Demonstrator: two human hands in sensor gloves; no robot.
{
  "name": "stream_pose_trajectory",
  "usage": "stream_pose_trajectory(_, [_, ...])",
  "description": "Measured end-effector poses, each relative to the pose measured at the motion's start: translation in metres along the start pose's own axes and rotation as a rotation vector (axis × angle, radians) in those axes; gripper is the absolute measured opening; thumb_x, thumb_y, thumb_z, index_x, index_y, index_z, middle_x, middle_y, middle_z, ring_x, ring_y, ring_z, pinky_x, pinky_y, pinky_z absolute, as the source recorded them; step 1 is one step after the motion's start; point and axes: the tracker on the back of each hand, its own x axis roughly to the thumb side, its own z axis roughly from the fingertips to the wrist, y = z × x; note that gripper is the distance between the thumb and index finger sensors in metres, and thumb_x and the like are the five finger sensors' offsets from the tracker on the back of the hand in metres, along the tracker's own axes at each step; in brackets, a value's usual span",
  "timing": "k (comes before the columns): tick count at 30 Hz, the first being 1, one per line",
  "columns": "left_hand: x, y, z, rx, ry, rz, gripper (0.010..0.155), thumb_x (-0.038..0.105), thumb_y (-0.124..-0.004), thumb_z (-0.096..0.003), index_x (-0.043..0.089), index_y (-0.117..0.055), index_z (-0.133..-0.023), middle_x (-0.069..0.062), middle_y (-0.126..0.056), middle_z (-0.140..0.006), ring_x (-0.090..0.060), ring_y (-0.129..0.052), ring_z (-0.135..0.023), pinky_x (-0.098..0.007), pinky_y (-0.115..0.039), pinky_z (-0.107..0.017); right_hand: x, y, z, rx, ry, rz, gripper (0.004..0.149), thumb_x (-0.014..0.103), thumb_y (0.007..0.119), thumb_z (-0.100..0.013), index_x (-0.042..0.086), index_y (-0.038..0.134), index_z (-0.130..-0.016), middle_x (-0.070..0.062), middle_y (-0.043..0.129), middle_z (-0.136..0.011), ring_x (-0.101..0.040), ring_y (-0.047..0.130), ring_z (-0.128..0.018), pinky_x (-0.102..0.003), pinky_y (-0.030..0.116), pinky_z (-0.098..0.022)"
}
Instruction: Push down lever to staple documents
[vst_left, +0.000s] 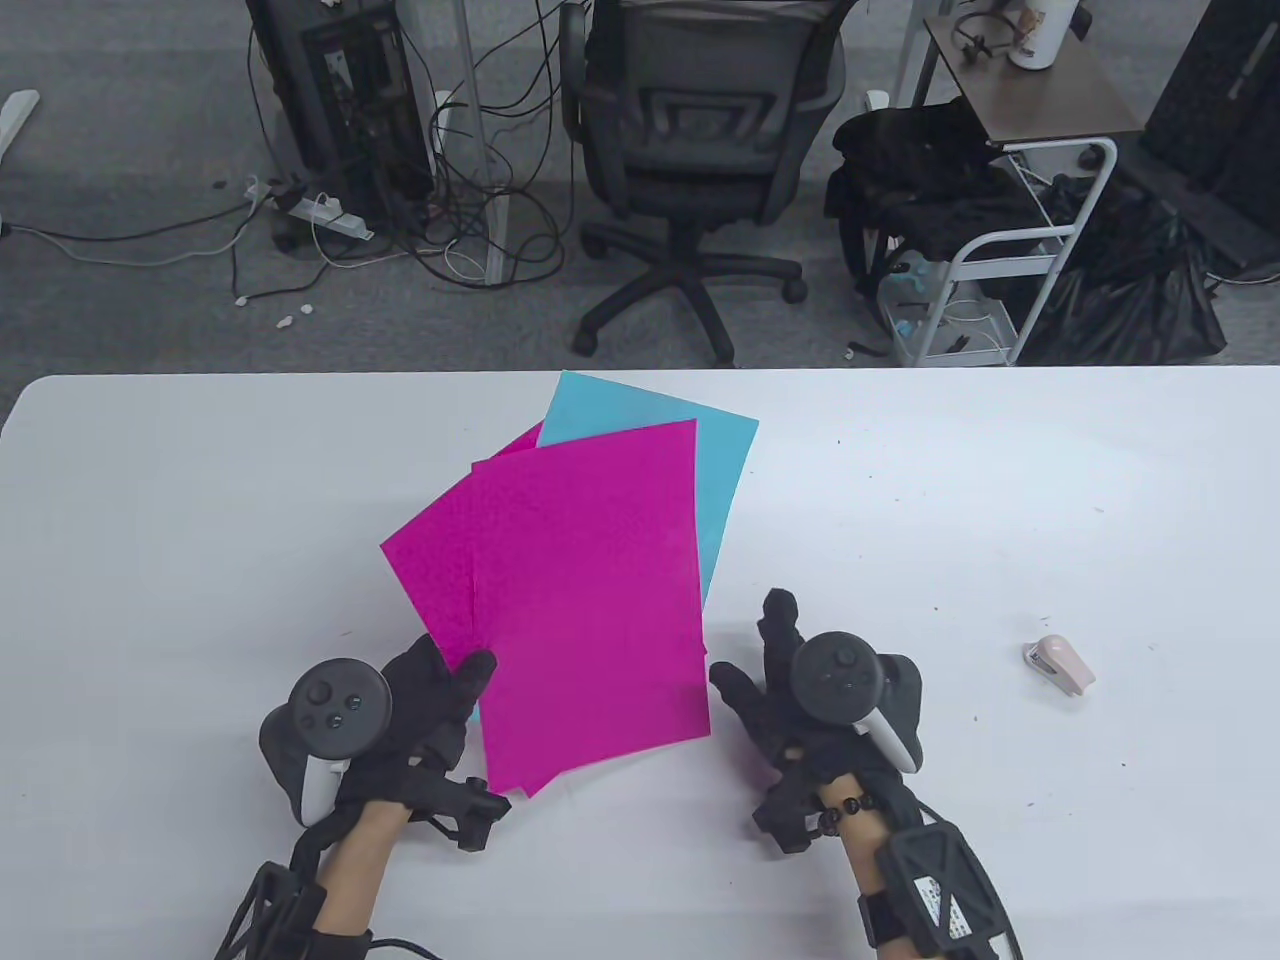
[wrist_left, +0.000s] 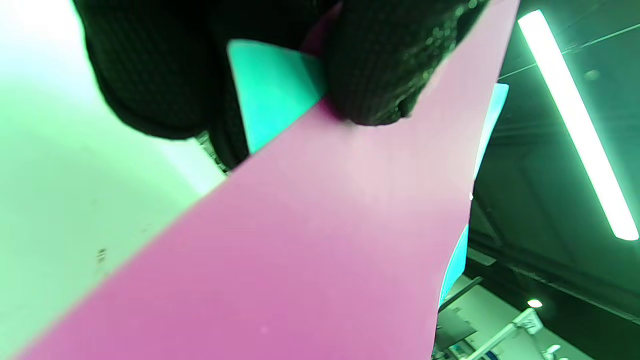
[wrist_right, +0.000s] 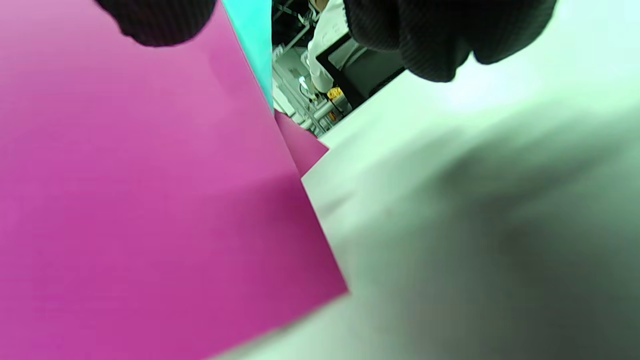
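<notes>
Two magenta sheets (vst_left: 580, 590) and a light blue sheet (vst_left: 690, 450) are fanned out in a loose stack, lifted off the white table (vst_left: 200, 520). My left hand (vst_left: 440, 690) pinches the stack at its near left corner; the left wrist view shows a gloved fingertip (wrist_left: 380, 75) pressed on the magenta sheet (wrist_left: 325, 240) with the blue corner (wrist_left: 270, 85) beside it. My right hand (vst_left: 770, 680) is open, fingers spread, just right of the stack's near right edge, not gripping it. A small pink stapler (vst_left: 1060, 665) lies on the table to the right of my right hand.
Beyond the table's far edge stand an office chair (vst_left: 700, 150), a white cart (vst_left: 990, 270) with black clothing, and cables on the floor. Small specks of debris dot the table's right part.
</notes>
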Motion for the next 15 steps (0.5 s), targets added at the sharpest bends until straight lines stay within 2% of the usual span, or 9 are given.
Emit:
stream_pose_trajectory(7, [0.008,0.001,0.005,-0.003,-0.183,0.086,0.041,0.027,-0.087,-0.0527,0.020,-0.083,-0.093,-0.002,-0.104,-0.080,-0.020,-0.108,-0.060,-0.052,-0.094,-0.049,0.004,-0.013,0.009,-0.081,-0.077,-0.198,0.095,0.049,0.066,-0.051,-0.010,0.015,-0.105,-0.039,0.045,-0.104,-0.061,0.067,-0.091,-0.069,0.063,-0.064])
stream_pose_trajectory(11, [0.009,0.001,0.007,-0.005,-0.240,0.129,0.041,0.027,-0.086,-0.0528,0.024,-0.082,-0.093,0.001,-0.102,-0.083,-0.022,-0.106,-0.065,-0.053,-0.091,-0.053,0.010,-0.018,0.014,-0.102,-0.129,-0.306,0.093,0.047,0.069,-0.051,-0.010,0.019,-0.106,-0.037,0.050,-0.104,-0.059,0.070,-0.090,-0.068,0.065,-0.063])
stream_pose_trajectory(15, [0.008,0.003,0.008,0.001,-0.258,0.153,0.041,0.027,-0.084,-0.0534,0.023,-0.081,-0.094,0.000,-0.100,-0.085,-0.026,-0.104,-0.069,-0.056,-0.089,-0.056,0.015,-0.023,0.017,-0.167,-0.176,-0.324,0.088,0.043,0.072,-0.051,-0.008,0.026,-0.107,-0.035,0.057,-0.102,-0.057,0.075,-0.088,-0.067,0.067,-0.063])
